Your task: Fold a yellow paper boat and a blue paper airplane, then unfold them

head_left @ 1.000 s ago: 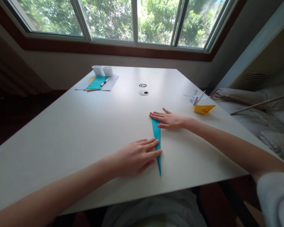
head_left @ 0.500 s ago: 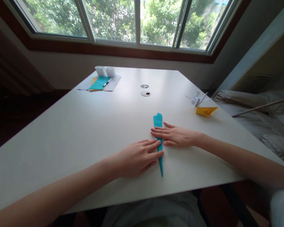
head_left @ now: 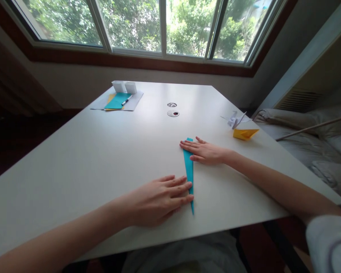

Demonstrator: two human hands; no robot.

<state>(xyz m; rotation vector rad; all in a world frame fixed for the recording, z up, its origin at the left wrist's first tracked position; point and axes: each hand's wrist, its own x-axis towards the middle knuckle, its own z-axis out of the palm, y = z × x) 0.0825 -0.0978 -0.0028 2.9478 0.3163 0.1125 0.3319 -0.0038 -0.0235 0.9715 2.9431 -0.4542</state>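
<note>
White tabletop (head_left: 102, 159), smooth, spans most of the frame, its near edge low across the picture. Pale sleeve (head_left: 331, 242) at lower right. Left hand (head_left: 159, 201), lower centre: palm down, opened flat, fingers slightly spread, fingertips resting on the lower part of a folded blue paper strip (head_left: 189, 168); nothing gripped. Strip lies flat just right of centre, its narrow point toward the near edge, its broader end farther off. Right hand (head_left: 207, 151), flat and palm down, lays its fingers across that broader end, little finger splayed away.

At right, beyond the hands: yellow folded paper boat (head_left: 246, 134), with a white folded paper figure (head_left: 234, 121) just behind it. Two round inserts (head_left: 173, 113) sit above centre. Upper left: blue sheet (head_left: 115, 101) over yellow and white sheets (head_left: 136, 101), black-and-white pen (head_left: 127, 100) on top, any lettering too small to read. Two white paper boxes (head_left: 130, 88) stand behind. Window (head_left: 191, 28) across the top shows green foliage.
</note>
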